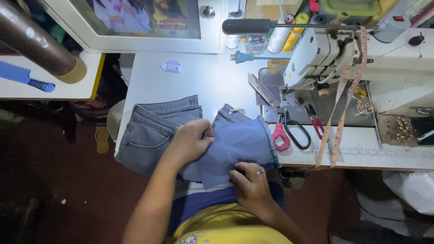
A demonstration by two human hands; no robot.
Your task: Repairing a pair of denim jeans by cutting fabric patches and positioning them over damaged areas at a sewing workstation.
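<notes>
Denim jeans [151, 131] lie on the white sewing table [208, 79] at its near edge, one leg folded over in front of the person. Left hand [192, 140] pinches the fold with closed fingers. Right hand [251, 180], wearing a ring, presses curled fingers onto the lower edge of the fold. Scissors [294, 131] rest just right of the denim, below the sewing machine [325, 54]; a measuring tape [339, 122] hangs beside them.

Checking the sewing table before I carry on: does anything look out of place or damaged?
A crumpled paper scrap lies loose on the table, and the jeans show frayed cut edges. Otherwise nothing stands out.
</notes>
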